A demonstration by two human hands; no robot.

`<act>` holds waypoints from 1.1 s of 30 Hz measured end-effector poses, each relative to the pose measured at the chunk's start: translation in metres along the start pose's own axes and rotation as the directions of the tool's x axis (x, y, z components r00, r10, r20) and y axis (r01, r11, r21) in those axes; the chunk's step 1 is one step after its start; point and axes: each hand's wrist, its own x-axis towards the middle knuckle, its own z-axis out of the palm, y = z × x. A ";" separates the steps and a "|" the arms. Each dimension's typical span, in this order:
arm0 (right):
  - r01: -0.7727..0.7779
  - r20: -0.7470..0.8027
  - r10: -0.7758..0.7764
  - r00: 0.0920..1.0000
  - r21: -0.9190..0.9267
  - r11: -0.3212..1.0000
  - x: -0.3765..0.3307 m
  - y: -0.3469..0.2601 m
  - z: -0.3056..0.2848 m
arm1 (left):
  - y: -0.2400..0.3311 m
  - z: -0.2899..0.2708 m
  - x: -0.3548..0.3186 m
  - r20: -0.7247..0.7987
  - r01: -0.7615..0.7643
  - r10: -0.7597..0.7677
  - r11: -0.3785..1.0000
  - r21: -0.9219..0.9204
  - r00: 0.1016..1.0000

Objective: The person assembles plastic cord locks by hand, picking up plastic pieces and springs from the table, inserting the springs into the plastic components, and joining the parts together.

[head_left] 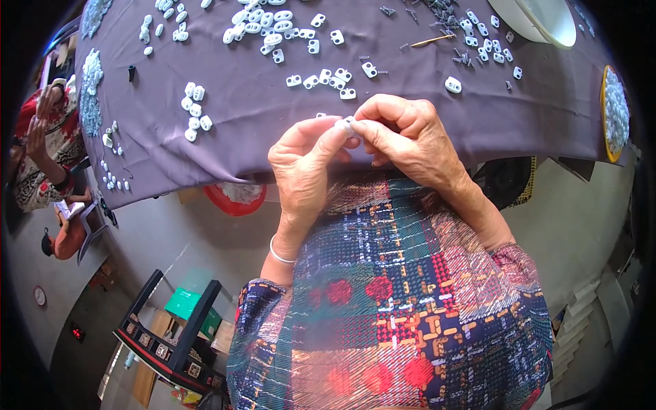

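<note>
Tablecloth (pixel 239 89) strewn with white parts (pixel 282 26), grey floor (pixel 564 219) below

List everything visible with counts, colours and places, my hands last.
Tablecloth: one, purplish, upper half
Plastic pieces: many, white, across the tablecloth
Springs: many, dark, top right
Stick: one, tan, beside springs
Bowl: one, white, top right
Tray: one, yellow, right edge
Basin: one, red, below tablecloth edge
Box: one, green, lower left
People: two, red and orange clothes, left
Bracelet: one, whitish, left wrist
Left hand: one, bare, pinching a white piece
Right hand: one, bare, on that piece
</note>
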 end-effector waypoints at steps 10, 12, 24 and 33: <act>-0.003 0.069 0.004 0.998 -0.005 1.000 0.007 0.002 -0.003 | -0.002 -0.003 0.004 0.011 -0.062 0.061 0.995 0.084 0.998; 0.032 0.075 -0.031 0.997 -0.017 0.999 0.010 0.003 -0.003 | 0.000 -0.003 0.004 0.009 -0.067 0.066 0.991 0.113 0.998; 0.388 0.021 -0.417 0.909 -0.411 0.825 0.015 0.000 0.004 | 0.007 0.001 0.012 0.065 0.104 -0.090 0.957 -0.271 0.994; 0.299 0.095 -0.403 0.910 -0.826 0.478 0.005 -0.007 0.008 | 0.006 0.005 0.003 0.165 0.302 -0.256 0.864 -0.403 0.953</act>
